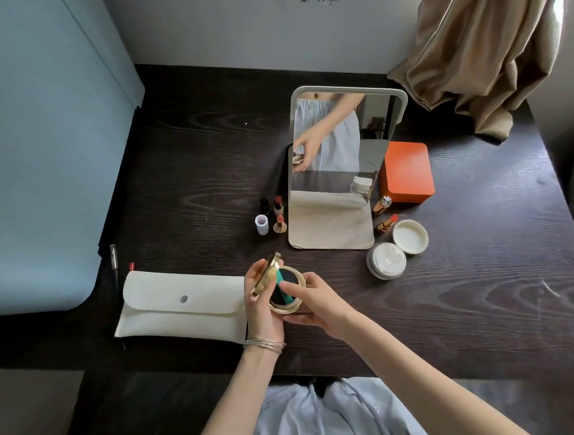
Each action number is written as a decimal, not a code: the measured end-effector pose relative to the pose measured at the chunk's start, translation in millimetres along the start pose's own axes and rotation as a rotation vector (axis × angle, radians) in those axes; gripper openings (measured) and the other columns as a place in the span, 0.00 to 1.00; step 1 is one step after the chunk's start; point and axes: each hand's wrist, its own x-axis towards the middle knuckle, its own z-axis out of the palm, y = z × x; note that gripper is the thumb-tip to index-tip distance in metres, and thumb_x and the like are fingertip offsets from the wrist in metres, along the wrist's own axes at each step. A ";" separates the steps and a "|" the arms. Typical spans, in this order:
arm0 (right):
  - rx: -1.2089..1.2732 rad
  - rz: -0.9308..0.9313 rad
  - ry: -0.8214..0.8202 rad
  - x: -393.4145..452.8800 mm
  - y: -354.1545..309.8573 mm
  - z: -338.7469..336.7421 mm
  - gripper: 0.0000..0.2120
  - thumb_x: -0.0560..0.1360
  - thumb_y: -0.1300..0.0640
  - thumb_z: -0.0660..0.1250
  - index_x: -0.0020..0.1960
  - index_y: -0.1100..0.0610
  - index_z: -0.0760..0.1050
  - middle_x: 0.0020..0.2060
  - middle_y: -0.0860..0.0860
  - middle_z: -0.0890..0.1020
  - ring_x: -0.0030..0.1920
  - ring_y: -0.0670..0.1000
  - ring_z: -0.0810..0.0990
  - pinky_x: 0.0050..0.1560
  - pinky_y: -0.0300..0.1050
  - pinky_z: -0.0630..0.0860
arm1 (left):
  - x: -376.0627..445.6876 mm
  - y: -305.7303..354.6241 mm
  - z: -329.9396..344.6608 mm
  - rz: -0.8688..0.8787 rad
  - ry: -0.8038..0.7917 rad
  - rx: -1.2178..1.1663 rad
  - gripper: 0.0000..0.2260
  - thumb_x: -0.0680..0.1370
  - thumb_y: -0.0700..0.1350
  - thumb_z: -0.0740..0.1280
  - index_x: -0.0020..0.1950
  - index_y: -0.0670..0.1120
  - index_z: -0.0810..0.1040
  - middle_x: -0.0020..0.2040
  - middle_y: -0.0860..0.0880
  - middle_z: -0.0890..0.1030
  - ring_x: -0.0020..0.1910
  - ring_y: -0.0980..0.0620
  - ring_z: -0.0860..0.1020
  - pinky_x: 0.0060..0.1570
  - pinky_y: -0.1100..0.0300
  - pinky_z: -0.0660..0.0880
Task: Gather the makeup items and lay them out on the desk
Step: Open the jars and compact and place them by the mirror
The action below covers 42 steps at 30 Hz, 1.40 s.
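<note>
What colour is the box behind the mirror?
Orange: the rounded rectangular box, seen best in the head view.

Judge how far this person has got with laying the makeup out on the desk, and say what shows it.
Well along. Already out: lipsticks left of the mirror, two gold ones right of it, and an open cream jar beside its lid. In hand: an open gold compact, held by the left hand and right hand. Left: setting it down; a pen lies beyond the white pouch.
</note>
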 end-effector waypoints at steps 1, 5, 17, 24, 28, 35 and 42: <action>0.001 -0.015 -0.029 0.2 0.6 2.4 0.18 0.73 0.51 0.71 0.59 0.53 0.69 0.55 0.53 0.78 0.52 0.49 0.81 0.41 0.44 0.81 | 1.9 0.1 -2.0 0.007 0.000 -0.021 0.16 0.70 0.41 0.67 0.57 0.42 0.74 0.49 0.49 0.84 0.53 0.51 0.81 0.61 0.46 0.71; 0.063 -0.035 -0.119 2.1 1.9 5.8 0.18 0.75 0.56 0.69 0.62 0.55 0.68 0.58 0.55 0.78 0.53 0.50 0.82 0.45 0.45 0.81 | 9.9 -0.5 -7.1 0.037 0.015 -0.030 0.11 0.74 0.36 0.62 0.53 0.46 0.77 0.49 0.48 0.84 0.52 0.50 0.82 0.51 0.51 0.77; 0.061 -0.080 -0.176 11.7 1.0 1.6 0.18 0.74 0.63 0.68 0.62 0.57 0.67 0.61 0.58 0.75 0.59 0.55 0.79 0.53 0.51 0.80 | 17.8 4.5 -4.7 -0.057 0.054 -0.080 0.18 0.77 0.31 0.56 0.66 0.38 0.70 0.60 0.41 0.78 0.59 0.45 0.78 0.55 0.50 0.77; -0.038 -0.103 -0.204 10.9 -1.1 -2.4 0.21 0.74 0.64 0.68 0.65 0.60 0.67 0.62 0.60 0.74 0.59 0.56 0.79 0.56 0.51 0.79 | 21.2 6.7 -4.0 -0.163 0.108 -0.152 0.15 0.79 0.36 0.56 0.64 0.40 0.73 0.63 0.40 0.76 0.63 0.45 0.75 0.66 0.46 0.68; -0.106 -0.146 -0.261 10.6 -1.7 -5.9 0.23 0.73 0.62 0.70 0.66 0.59 0.68 0.60 0.57 0.77 0.58 0.54 0.79 0.55 0.50 0.80 | 21.4 6.3 -6.4 -0.172 0.099 -0.150 0.12 0.79 0.37 0.57 0.55 0.43 0.78 0.56 0.44 0.80 0.57 0.48 0.78 0.60 0.50 0.73; -0.167 -0.222 -0.337 11.9 -0.4 -12.2 0.25 0.70 0.63 0.73 0.65 0.54 0.71 0.56 0.52 0.79 0.56 0.51 0.80 0.54 0.49 0.79 | 25.8 4.2 -10.0 -0.130 0.079 -0.071 0.13 0.79 0.38 0.57 0.57 0.42 0.78 0.48 0.51 0.85 0.51 0.53 0.83 0.49 0.55 0.78; -0.125 -0.213 -0.325 10.9 -3.0 -10.6 0.22 0.70 0.60 0.73 0.61 0.49 0.73 0.57 0.52 0.79 0.57 0.52 0.81 0.53 0.47 0.80 | 25.7 3.7 -7.3 -0.126 0.075 -0.072 0.12 0.79 0.38 0.57 0.54 0.45 0.79 0.51 0.48 0.83 0.53 0.51 0.81 0.50 0.54 0.78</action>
